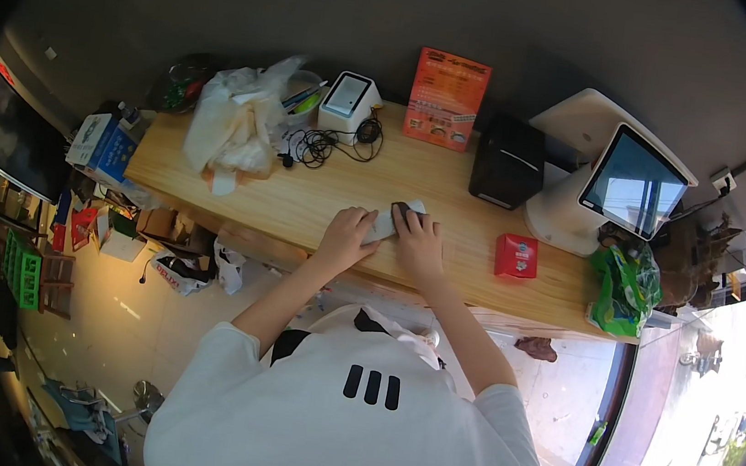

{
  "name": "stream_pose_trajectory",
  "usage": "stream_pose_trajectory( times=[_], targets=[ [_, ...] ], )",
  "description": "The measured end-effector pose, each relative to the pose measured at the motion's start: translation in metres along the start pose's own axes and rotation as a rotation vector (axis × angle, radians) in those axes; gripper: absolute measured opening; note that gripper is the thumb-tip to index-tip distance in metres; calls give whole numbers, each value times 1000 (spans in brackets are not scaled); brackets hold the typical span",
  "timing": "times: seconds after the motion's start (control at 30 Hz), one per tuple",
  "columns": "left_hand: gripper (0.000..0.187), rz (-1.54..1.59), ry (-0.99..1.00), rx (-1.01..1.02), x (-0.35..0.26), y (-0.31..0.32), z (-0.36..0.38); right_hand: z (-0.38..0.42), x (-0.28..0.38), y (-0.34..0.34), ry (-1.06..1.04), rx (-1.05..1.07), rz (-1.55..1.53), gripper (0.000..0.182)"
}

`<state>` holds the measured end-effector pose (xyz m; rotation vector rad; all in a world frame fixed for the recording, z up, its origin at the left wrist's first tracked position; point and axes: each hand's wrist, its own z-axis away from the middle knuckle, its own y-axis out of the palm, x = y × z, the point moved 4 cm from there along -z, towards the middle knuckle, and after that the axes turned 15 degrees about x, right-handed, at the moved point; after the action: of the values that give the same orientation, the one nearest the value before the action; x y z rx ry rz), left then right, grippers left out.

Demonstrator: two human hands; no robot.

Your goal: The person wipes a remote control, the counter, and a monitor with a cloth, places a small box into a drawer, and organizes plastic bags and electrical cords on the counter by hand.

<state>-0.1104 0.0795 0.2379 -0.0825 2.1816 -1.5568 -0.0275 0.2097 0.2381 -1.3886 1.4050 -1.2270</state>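
Cloth [385,223], pale grey-white and folded into a small oblong pad, lies flat on the wooden counter [303,202] near its front edge, between the two hands. Left hand [347,235] rests on the counter at the pad's near-left end, fingers curled and touching the edge; grip partial, more a pin than a pinch. Right hand [418,243] lies palm-down over the pad's right end, fingers fairly flat; a small dark object [401,209] shows at the fingertips, identity cannot be told. Judgement on handling: light, soft, limp, will drape and unfold if lifted by one corner; not fragile, not slippery on bare wood, likely to drag slightly. Best taken by the folded edge, or pressed flat under the palm to slide it. Surface looks plain, no print visible; slight shadow along the far side suggests a few layers. Surroundings: red small box [516,256] to the right on the counter, well apart; black printer [508,166] and white screen terminal [622,183] beyond it; orange sign [446,99] at the back; white card reader [348,101] with tangled black cable [328,145]; crumpled white bags [234,121] at the left; green bag [626,289] at the far right edge.
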Motion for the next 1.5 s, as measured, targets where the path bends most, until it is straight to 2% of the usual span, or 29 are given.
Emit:
stream_pose_trajectory(
  times=[0.07, 0.2, 0.27, 0.3, 0.4, 0.47, 0.57, 0.67, 0.77, 0.8, 0.9, 0.97, 1.0, 1.03, 1.07, 1.1, 1.2, 1.27, 1.4, 1.43, 1.5],
  targets=[
    [56, 72, -67, 34, 2, -2, -1, 0, 22, 0, -153, -29, -17, 56],
    [54, 108, -85, 47, 7, 0, 2, 11, 18, 2, -197, 47, 33, 53],
    [52, 137, -86, 43, 9, 3, 2, 22, 12, 3, -234, 206, 29, 52],
    [52, 139, -88, 40, 10, 3, 2, 26, 10, 0, -236, 208, 32, 52],
    [51, 179, -145, 29, 16, 0, 3, 28, 8, -8, -226, 243, -14, 52],
    [49, 196, -124, 42, 15, -1, 2, 20, 4, -19, -103, 102, -71, 55],
    [48, 178, -97, 18, 13, 0, 2, 10, 3, -3, -160, 104, 19, 58],
    [48, 173, -89, 18, 15, 3, 1, 3, -31, 2, 51, 98, -82, 60],
    [47, 180, -107, -3, 14, 3, 1, 2, -46, 0, 163, 137, -117, 59],
    [47, 180, -106, -5, 13, 2, 0, 3, -42, 1, 163, 135, -115, 59],
    [46, 311, -178, -8, 14, 0, 0, 14, -5, 7, -178, 93, -17, 59],
    [43, 325, -211, 52, 17, -2, -3, 6, -21, 2, -109, 28, -34, 62],
    [43, 326, -212, 53, 17, -4, -4, 3, -40, 0, 46, 17, -83, 63],
    [40, 546, -305, 104, 23, -1, -4, 2, -54, -5, 201, 6, -132, 64],
    [37, 766, -393, 154, 27, 2, -5, 3, -60, -9, 227, 11, -133, 66],
    [37, 765, -387, 152, 29, 3, -7, 2, -60, -16, 229, 7, -130, 66],
    [33, 848, -358, 210, 30, 8, -10, 1, -45, -26, 96, -60, -154, 68],
    [32, 1144, -519, 352, 29, 15, -10, 0, -32, -20, 52, -73, -181, 69],
    [33, 1274, -576, 315, 33, 32, -10, 4, 0, -21, -101, -22, -319, 66],
    [35, 1398, -575, 292, 33, 37, -10, 5, 4, -21, -125, -32, -383, 64],
    [37, 1519, -571, 267, 30, 38, -10, -2, -16, -22, -71, -51, -406, 63]
  ],
)
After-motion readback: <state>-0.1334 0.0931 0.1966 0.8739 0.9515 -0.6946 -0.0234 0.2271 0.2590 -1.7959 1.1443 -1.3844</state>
